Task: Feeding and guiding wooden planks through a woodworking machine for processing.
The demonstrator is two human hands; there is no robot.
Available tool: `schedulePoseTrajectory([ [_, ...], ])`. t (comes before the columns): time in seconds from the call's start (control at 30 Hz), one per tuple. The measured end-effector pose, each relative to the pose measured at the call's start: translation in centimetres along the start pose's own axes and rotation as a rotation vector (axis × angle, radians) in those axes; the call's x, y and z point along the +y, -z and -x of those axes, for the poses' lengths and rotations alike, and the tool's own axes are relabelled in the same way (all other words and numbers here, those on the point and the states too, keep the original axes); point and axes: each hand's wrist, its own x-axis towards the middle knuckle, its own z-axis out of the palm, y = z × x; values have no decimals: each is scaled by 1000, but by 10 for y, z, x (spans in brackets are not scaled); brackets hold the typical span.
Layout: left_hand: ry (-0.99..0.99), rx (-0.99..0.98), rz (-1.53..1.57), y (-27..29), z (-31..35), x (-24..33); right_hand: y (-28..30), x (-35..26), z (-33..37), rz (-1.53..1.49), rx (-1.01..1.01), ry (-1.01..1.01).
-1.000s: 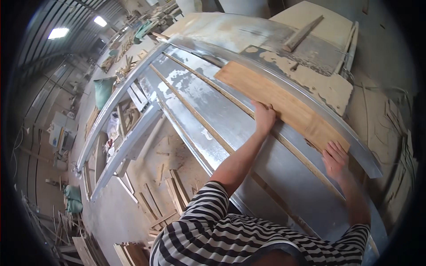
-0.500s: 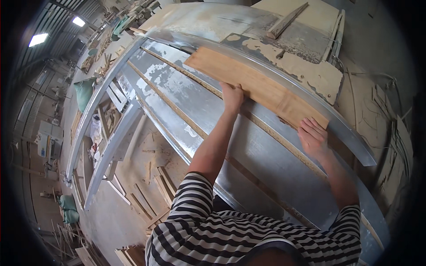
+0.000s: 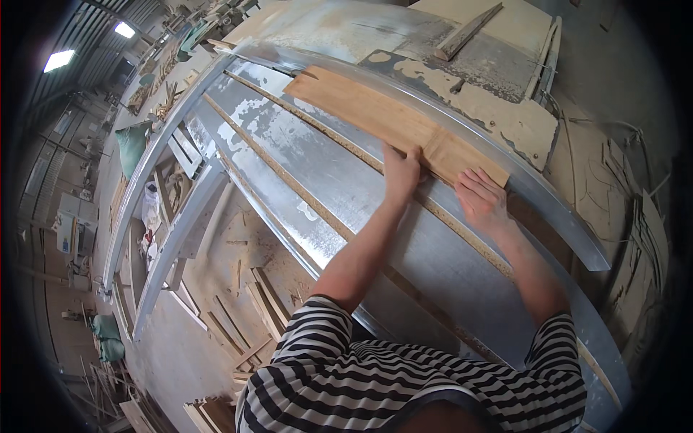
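Note:
A flat, light-brown wooden board (image 3: 361,102) lies slantwise on a grey metal machine table (image 3: 433,245), alongside a long metal rail (image 3: 447,108). My left hand (image 3: 402,172) grips the board's near edge around its middle, thumb and forefinger against it and the other fingers curled out of sight. Close by on the right, my right hand (image 3: 481,200) holds the board near its right end. Its fingers lie together over the top face, while the thumb is hidden.
Narrow brown strips (image 3: 317,133) run lengthwise along the table. Beyond the rail, a wood offcut (image 3: 468,32) rests on a worn surface. To the left stands a metal frame (image 3: 177,231), with loose wood strips (image 3: 267,299) on the floor. Cables (image 3: 642,238) hang at the right.
The board has shifted left and slightly away along the rail. My right hand moved left with it, while my left hand slid right along the near edge, bringing the hands closer together.

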Motion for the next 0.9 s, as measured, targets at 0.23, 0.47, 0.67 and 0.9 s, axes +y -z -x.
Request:
schedulePoseTrajectory([
  [0.23,-553,401,-663,31,-20,-44,-32,-7,-27,-51,-4,-5],
  [0.47,-138,-41,-251,14,-6,-12,-63,-3,-45,-38,51,-23],
  [0.67,-217,150,-307,31,-52,-48,-89,-8,-65,-76,44,-13],
  [0.9,-304,217,-286,41,-86,-59,-107,-8,-82,-74,51,-21],
])
